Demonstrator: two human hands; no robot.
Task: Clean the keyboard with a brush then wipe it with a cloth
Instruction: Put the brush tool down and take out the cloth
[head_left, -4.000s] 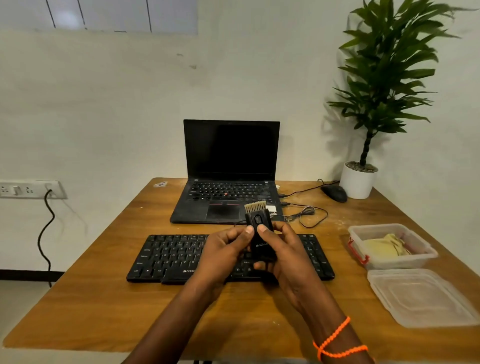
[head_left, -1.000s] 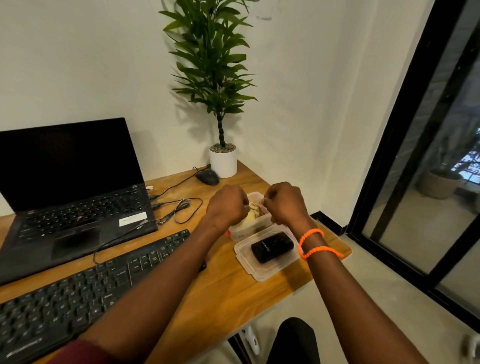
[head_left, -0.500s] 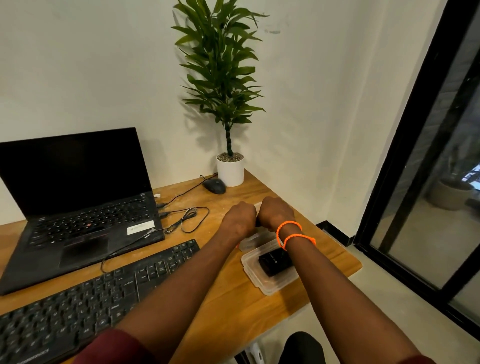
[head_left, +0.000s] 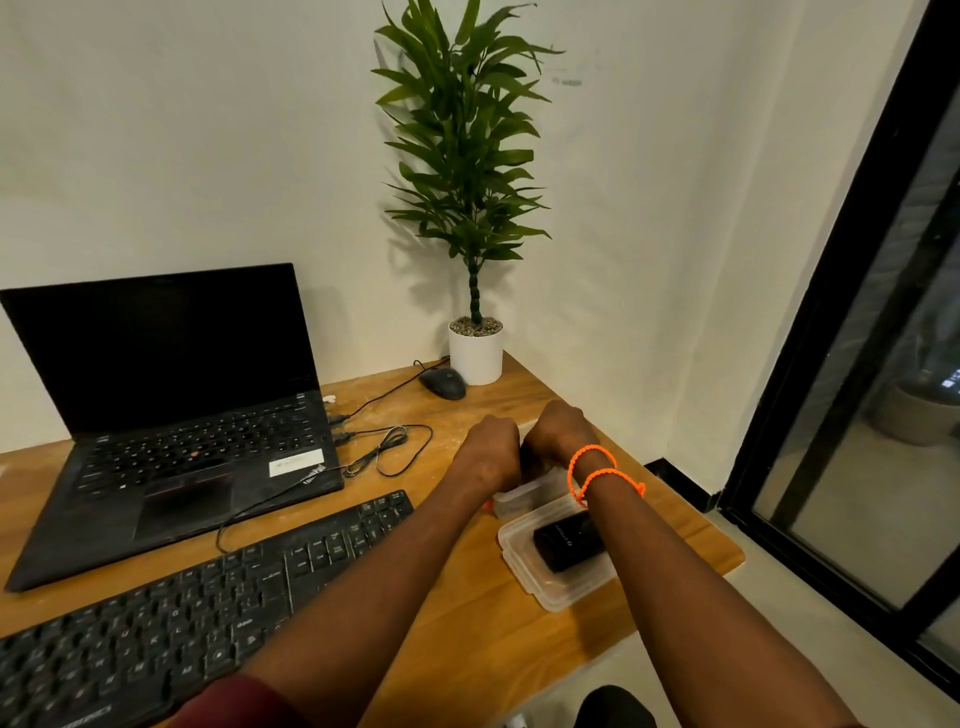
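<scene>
**Both hands down in the clear tub, brush parked on the lid**

Widest of all, the wooden counter (head_left: 457, 629) runs across the view to its right edge. On it at the back left stands the open black laptop (head_left: 171, 415), screen dark. In front, the black full-size keyboard (head_left: 171, 618) lies slanted, partly under the left forearm. In the far corner, the tall green plant in a white pot (head_left: 475, 353), a black mouse (head_left: 442, 383) just beside it. Now the action: left hand (head_left: 491, 447) and right hand (head_left: 563, 431), orange cords at the wrist, sit knuckle to knuckle over the clear plastic container (head_left: 524, 496), fingers curled down inside; what they grip, cannot tell. No cloth visible. Nearer, the clear flat lid (head_left: 550, 587) carries the black brush block (head_left: 569, 540), touching neither hand.
</scene>
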